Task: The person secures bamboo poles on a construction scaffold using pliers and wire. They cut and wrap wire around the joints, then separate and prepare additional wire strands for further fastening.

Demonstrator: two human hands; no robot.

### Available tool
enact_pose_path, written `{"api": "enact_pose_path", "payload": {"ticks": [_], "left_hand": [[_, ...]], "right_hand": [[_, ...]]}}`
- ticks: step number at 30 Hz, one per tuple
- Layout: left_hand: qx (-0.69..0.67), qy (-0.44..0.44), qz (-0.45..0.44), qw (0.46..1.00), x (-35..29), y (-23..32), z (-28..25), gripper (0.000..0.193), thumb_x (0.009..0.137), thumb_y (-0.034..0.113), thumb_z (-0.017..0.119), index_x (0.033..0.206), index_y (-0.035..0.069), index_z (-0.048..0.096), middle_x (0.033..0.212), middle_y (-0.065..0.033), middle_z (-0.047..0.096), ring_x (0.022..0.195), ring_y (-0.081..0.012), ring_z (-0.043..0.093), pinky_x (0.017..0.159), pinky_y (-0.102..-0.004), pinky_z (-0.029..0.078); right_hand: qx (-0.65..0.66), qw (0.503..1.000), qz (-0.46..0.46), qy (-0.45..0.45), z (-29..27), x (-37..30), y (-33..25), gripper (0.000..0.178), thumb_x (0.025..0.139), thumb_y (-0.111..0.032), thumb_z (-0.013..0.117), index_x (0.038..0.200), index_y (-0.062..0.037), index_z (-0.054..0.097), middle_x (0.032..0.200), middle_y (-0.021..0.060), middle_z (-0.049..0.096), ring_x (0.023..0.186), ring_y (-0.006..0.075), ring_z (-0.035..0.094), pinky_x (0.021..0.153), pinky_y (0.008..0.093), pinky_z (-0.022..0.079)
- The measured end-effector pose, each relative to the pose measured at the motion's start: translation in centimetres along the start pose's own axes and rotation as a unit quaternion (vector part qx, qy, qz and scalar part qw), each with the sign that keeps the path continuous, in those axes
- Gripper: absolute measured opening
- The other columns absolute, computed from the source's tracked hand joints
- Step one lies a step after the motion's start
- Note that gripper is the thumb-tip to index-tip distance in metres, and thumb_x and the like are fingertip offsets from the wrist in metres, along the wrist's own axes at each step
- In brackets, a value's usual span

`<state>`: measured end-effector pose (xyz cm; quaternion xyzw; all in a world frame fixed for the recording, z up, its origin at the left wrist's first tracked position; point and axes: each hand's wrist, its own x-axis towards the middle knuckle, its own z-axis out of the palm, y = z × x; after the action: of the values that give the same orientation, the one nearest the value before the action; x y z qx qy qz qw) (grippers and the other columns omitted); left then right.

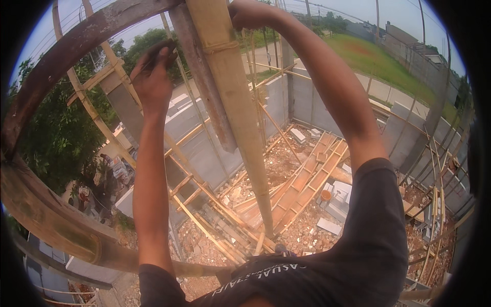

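The right hand (252, 15) curls at the upper part of the bamboo pole (231, 87), perhaps steadying it beside the dark wooden plank (205, 77). The left hand (154, 79) is half-curled; what either grips cannot be told.

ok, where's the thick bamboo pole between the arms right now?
Head view, near centre: the bamboo pole slants from the top edge down rightward, with the dark brown beam along its upper left side and the right hand beside its top.
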<state>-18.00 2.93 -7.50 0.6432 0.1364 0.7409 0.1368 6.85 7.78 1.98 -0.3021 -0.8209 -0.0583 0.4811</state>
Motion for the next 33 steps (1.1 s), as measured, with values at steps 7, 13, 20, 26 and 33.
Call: {"api": "enact_pose_path", "payload": {"ticks": [7,13,20,26,33], "left_hand": [[-0.091,0.09,0.01,0.992,-0.3,-1.1,1.2,0.018,0.098,0.005,0.057,0.107,-0.01,0.056,0.108,-0.0221,0.066,0.102,-0.0289,0.068,0.086,-0.0361,0.061],[-0.056,0.121,0.012,0.991,-0.1,-0.9,2.1,0.017,0.098,0.003,0.054,0.108,-0.011,0.054,0.108,-0.0228,0.065,0.1,-0.0303,0.068,0.086,-0.0375,0.061],[-0.095,0.142,-0.02,0.985,-0.8,-0.8,2.4,0.017,0.099,0.002,0.051,0.109,-0.012,0.05,0.107,-0.024,0.064,0.1,-0.0312,0.068,0.085,-0.0383,0.062],[-0.08,0.17,-0.017,0.982,-0.5,-0.9,2.1,0.015,0.099,0.002,0.051,0.108,-0.01,0.049,0.107,-0.0247,0.064,0.098,-0.0339,0.069,0.083,-0.0391,0.062],[-0.13,0.192,-0.058,0.971,-0.8,-1.2,1.6,0.018,0.1,0.002,0.049,0.112,-0.011,0.044,0.108,-0.0271,0.062,0.097,-0.0361,0.069,0.082,-0.0392,0.063]], "right_hand": [[0.069,0.937,0.027,0.341,3.7,-11.7,-2.9,0.025,0.088,-0.022,0.062,0.104,-0.0052,0.071,0.072,0.0114,0.069,0.059,0.0135,0.062,0.059,0.0314,0.051],[0.261,0.904,0.334,0.058,6.0,-15.5,0.8,0.046,0.093,-0.04,0.061,0.112,0.0012,0.069,0.091,0.0098,0.071,0.075,0.0164,0.064,0.069,0.0327,0.052],[0.429,0.824,0.272,0.253,7.2,-14.8,2.6,0.067,0.095,-0.038,0.06,0.14,0.0079,0.041,0.119,0.0169,0.063,0.106,0.0215,0.062,0.087,0.0377,0.053],[0.509,0.77,0.362,0.128,6.3,-14.1,3.8,0.06,0.096,-0.03,0.061,0.141,0.0025,0.039,0.134,0.0194,0.053,0.114,0.0224,0.059,0.085,0.0358,0.054],[0.586,0.728,0.256,0.247,7.7,-12.6,4.4,0.044,0.1,-0.019,0.053,0.138,-0.0025,0.039,0.131,0.0122,0.056,0.118,0.0235,0.056,0.093,0.0403,0.05]]}}
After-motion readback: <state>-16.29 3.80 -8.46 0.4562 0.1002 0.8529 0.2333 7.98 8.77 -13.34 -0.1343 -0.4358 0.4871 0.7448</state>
